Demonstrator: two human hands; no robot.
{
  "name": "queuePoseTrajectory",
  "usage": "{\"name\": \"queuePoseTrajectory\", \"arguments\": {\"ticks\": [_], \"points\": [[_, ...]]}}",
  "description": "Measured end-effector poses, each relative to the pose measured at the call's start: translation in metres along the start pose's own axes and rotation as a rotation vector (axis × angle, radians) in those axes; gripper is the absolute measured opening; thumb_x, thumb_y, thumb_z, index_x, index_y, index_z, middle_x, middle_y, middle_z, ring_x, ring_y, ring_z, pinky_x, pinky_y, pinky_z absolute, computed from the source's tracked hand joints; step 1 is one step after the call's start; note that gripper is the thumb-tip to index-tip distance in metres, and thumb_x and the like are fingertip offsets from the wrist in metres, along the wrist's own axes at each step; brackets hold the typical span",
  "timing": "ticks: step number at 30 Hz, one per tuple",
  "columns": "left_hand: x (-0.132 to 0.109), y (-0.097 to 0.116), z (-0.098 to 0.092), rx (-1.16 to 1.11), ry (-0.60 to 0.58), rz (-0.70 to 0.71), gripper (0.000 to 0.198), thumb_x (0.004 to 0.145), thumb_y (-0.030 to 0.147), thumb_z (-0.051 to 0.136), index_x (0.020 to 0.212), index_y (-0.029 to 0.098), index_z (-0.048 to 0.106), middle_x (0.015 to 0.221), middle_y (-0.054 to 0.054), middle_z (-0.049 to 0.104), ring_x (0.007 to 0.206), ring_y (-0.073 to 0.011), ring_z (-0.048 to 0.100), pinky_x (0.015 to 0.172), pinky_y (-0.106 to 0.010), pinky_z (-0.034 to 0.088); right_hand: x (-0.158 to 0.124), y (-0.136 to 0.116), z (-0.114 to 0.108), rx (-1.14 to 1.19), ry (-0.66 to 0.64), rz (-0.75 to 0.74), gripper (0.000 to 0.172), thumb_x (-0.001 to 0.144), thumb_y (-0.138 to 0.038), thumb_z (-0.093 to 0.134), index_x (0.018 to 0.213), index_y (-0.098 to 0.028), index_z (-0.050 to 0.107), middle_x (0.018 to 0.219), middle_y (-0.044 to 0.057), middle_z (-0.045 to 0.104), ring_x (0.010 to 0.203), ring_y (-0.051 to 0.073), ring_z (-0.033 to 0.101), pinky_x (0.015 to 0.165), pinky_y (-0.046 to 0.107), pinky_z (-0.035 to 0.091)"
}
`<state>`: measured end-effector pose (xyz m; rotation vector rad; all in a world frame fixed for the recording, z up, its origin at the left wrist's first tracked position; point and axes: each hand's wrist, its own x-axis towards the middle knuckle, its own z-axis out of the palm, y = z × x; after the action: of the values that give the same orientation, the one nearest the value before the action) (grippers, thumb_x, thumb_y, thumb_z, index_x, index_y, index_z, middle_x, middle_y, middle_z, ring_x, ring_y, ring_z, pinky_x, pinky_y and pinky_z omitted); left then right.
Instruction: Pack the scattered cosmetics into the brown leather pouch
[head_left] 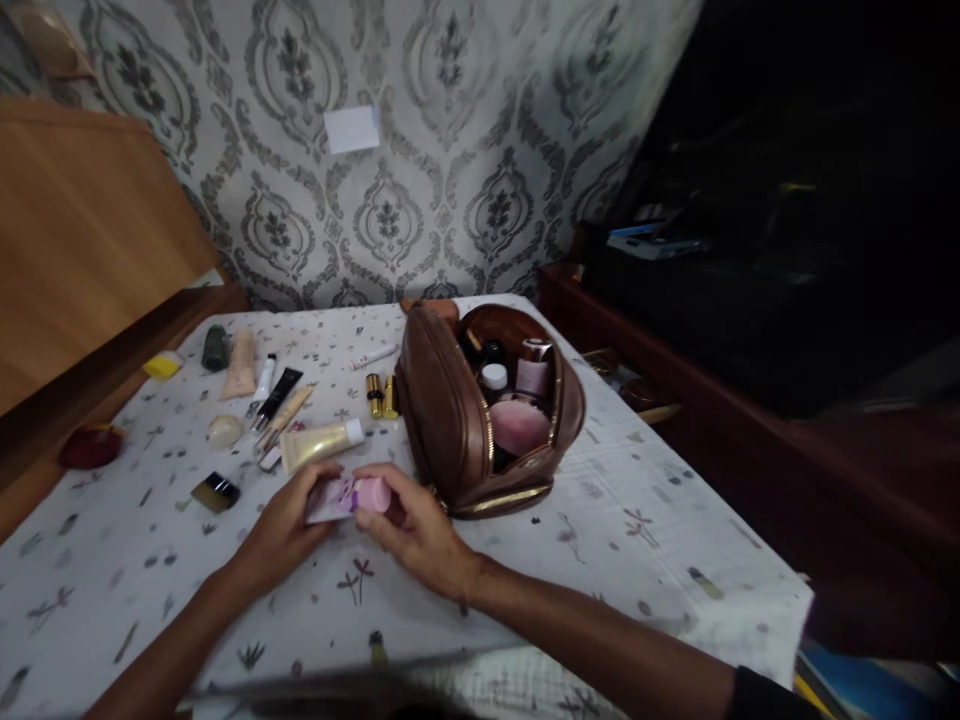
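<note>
Between my two hands is a pink and lilac tube with a pink cap (346, 497). My left hand (296, 510) grips its flat end, and my right hand (412, 525) has its fingers closed at the cap. Just right of them stands a brown makeup bag (450, 400), unzipped, with a pink round item (519, 427), a white-capped container (494, 377) and a pale bottle (532, 370) inside. Beyond my left hand lies a gold tube with a white cap (321, 444). Two small gold lipstick tubes (382, 397) sit beside the bag.
Cosmetics lie on the table's left: a beige tube (241, 365), a black tube (279, 397), a dark bottle (216, 348), a cream round jar (224, 431) and a black-gold item (216, 491). A patterned white cloth (637, 600) covers the table. A wooden panel (90, 240) rises at left.
</note>
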<state>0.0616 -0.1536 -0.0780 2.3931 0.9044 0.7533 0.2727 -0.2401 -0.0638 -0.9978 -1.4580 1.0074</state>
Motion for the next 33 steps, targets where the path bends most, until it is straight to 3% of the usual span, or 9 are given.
{"name": "queuePoseTrajectory", "arguments": {"ticks": [4, 8, 13, 18, 23, 28, 31, 33], "points": [[0.004, 0.008, -0.004, -0.047, -0.029, -0.108, 0.054, 0.079, 0.039, 0.078, 0.125, 0.023, 0.056, 0.122, -0.012, 0.067, 0.112, -0.0309, 0.065, 0.094, -0.045, 0.054, -0.001, 0.002, 0.0, -0.004, 0.028, -0.016, 0.039, 0.094, -0.036, 0.059, 0.129, -0.018, 0.055, 0.095, 0.002, 0.058, 0.072, 0.012, 0.05, 0.065, 0.023, 0.043], [0.005, 0.017, -0.008, -0.008, -0.05, -0.059, 0.046, 0.082, 0.05, 0.076, 0.115, 0.022, 0.06, 0.11, -0.007, 0.067, 0.103, -0.0262, 0.064, 0.089, -0.039, 0.051, 0.0, 0.004, 0.0, 0.032, 0.02, 0.0, 0.038, 0.096, -0.035, 0.059, 0.13, -0.02, 0.054, 0.092, 0.001, 0.056, 0.07, 0.011, 0.051, 0.065, 0.024, 0.046], [0.0, 0.021, -0.005, 0.108, 0.031, -0.003, 0.043, 0.084, 0.058, 0.071, 0.105, 0.022, 0.058, 0.098, -0.004, 0.066, 0.092, -0.0241, 0.064, 0.079, -0.035, 0.051, -0.002, 0.002, 0.001, -0.011, 0.026, -0.014, 0.039, 0.097, -0.037, 0.059, 0.132, -0.021, 0.051, 0.09, 0.001, 0.057, 0.07, 0.012, 0.055, 0.065, 0.025, 0.049], [-0.005, 0.02, -0.007, 0.082, -0.011, 0.135, 0.046, 0.096, 0.056, 0.056, 0.127, 0.023, 0.056, 0.112, -0.01, 0.068, 0.105, -0.0265, 0.065, 0.089, -0.038, 0.054, -0.006, -0.012, -0.005, -0.254, 0.052, -0.265, 0.03, 0.099, -0.029, 0.059, 0.127, -0.021, 0.055, 0.113, 0.007, 0.064, 0.101, 0.018, 0.062, 0.09, 0.031, 0.052], [-0.004, 0.029, -0.012, 0.051, -0.051, 0.266, 0.047, 0.101, 0.051, 0.048, 0.142, 0.028, 0.05, 0.122, -0.01, 0.067, 0.11, -0.0255, 0.067, 0.091, -0.035, 0.056, -0.017, -0.037, -0.018, -0.355, -0.032, -0.44, 0.032, 0.101, -0.023, 0.056, 0.132, -0.019, 0.052, 0.119, 0.011, 0.062, 0.113, 0.018, 0.06, 0.097, 0.033, 0.053], [0.01, 0.059, -0.018, -0.071, -0.11, 0.355, 0.048, 0.1, 0.055, 0.047, 0.145, 0.039, 0.049, 0.114, -0.004, 0.073, 0.098, -0.025, 0.072, 0.081, -0.034, 0.061, -0.029, -0.078, -0.042, -0.492, -0.055, -0.519, 0.04, 0.101, -0.025, 0.059, 0.139, -0.019, 0.048, 0.124, 0.012, 0.062, 0.116, 0.017, 0.061, 0.097, 0.03, 0.055], [0.024, 0.084, -0.02, -0.174, -0.105, 0.33, 0.053, 0.096, 0.062, 0.05, 0.145, 0.042, 0.048, 0.117, -0.004, 0.074, 0.1, -0.0271, 0.073, 0.083, -0.037, 0.061, -0.037, -0.111, -0.064, -0.561, -0.011, -0.528, 0.043, 0.1, -0.028, 0.061, 0.14, -0.024, 0.049, 0.12, 0.008, 0.066, 0.11, 0.017, 0.065, 0.093, 0.029, 0.057], [0.034, 0.103, -0.02, -0.271, -0.126, 0.287, 0.061, 0.094, 0.066, 0.051, 0.148, 0.04, 0.045, 0.121, -0.006, 0.073, 0.098, -0.0273, 0.073, 0.081, -0.037, 0.062, -0.044, -0.132, -0.08, -0.603, 0.109, -0.521, 0.041, 0.1, -0.031, 0.06, 0.14, -0.028, 0.052, 0.116, 0.006, 0.069, 0.107, 0.018, 0.067, 0.093, 0.032, 0.058]]}}
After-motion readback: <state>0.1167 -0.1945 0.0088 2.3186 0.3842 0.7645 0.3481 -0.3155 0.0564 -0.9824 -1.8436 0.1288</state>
